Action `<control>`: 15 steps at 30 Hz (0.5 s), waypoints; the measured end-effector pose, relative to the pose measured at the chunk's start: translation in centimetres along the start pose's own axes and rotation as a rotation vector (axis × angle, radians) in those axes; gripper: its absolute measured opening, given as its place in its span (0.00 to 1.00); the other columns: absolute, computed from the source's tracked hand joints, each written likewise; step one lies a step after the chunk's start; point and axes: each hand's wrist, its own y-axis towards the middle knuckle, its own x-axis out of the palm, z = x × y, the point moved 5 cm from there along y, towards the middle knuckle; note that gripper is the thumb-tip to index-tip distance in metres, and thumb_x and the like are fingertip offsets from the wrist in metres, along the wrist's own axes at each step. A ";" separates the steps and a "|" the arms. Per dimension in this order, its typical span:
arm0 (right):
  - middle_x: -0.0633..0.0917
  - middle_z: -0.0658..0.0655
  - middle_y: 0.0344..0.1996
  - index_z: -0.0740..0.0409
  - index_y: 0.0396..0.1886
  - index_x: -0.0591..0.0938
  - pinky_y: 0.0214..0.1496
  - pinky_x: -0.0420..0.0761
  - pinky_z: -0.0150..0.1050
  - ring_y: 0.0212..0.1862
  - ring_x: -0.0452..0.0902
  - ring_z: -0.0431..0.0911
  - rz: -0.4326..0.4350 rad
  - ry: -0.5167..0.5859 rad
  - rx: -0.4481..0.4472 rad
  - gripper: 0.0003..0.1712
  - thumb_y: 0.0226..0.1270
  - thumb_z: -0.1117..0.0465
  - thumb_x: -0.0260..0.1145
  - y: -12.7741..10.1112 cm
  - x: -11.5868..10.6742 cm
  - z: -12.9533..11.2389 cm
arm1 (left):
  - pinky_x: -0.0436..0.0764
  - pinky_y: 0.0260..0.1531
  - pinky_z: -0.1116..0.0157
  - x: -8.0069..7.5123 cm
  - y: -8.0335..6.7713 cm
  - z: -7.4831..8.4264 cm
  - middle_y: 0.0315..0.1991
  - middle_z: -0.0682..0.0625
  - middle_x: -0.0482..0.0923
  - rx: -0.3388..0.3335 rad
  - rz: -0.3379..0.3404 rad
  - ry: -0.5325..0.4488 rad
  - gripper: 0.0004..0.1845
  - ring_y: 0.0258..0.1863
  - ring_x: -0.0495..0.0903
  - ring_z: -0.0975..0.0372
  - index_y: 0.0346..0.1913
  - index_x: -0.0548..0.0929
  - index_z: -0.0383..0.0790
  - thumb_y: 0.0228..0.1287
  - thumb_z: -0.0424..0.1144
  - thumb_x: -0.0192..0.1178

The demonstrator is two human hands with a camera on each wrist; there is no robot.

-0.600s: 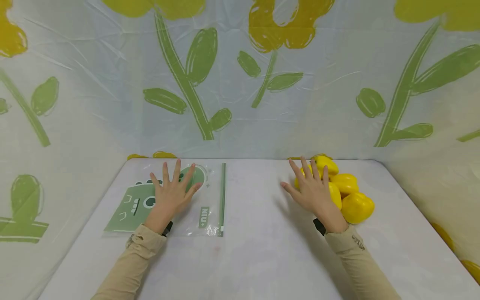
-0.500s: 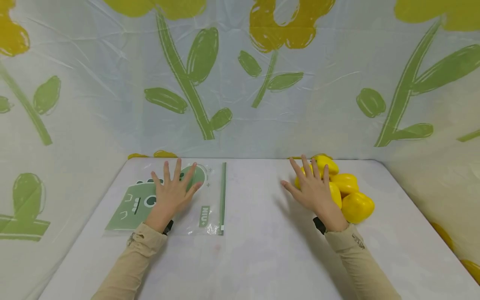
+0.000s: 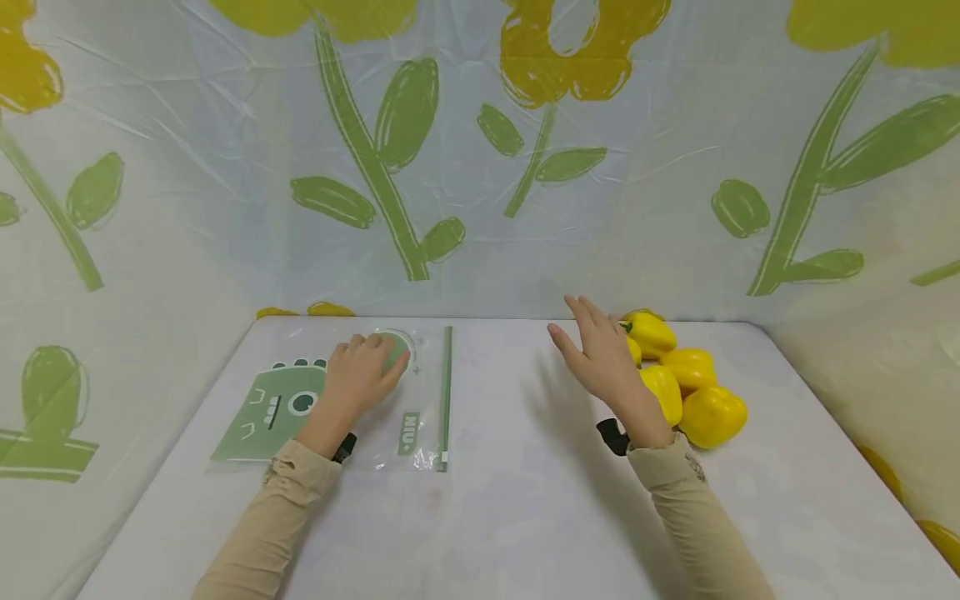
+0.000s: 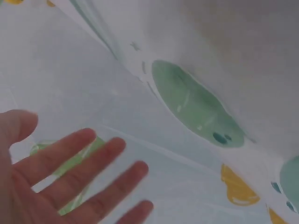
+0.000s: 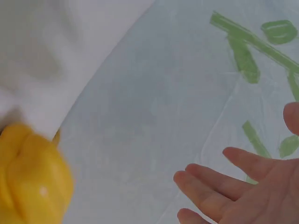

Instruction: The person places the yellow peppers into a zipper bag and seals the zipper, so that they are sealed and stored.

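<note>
The left hand (image 3: 362, 372) rests on the zip-lock bag (image 3: 300, 404) lying flat on the white surface (image 3: 525, 500), fingers bent, gripping nothing. The right hand (image 3: 600, 358) hovers open and empty just beside the yellow bell peppers (image 3: 686, 379).

White desk (image 3: 517, 492) with rounded far corners — on it a flat clear plastic zip bag with green dinosaur print (image 3: 285, 408) at left, a cluster of glossy yellow bell peppers (image 3: 693, 387) at right, well apart.
</note>
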 end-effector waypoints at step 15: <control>0.77 0.66 0.60 0.65 0.65 0.71 0.61 0.73 0.54 0.59 0.76 0.58 -0.063 0.496 -0.030 0.26 0.75 0.54 0.55 2.2 8.7 -7.6 | 0.72 0.22 0.58 4.9 -0.8 5.4 0.20 0.49 0.73 -0.065 -0.426 -0.044 0.25 0.20 0.73 0.57 0.22 0.75 0.43 0.68 0.59 0.55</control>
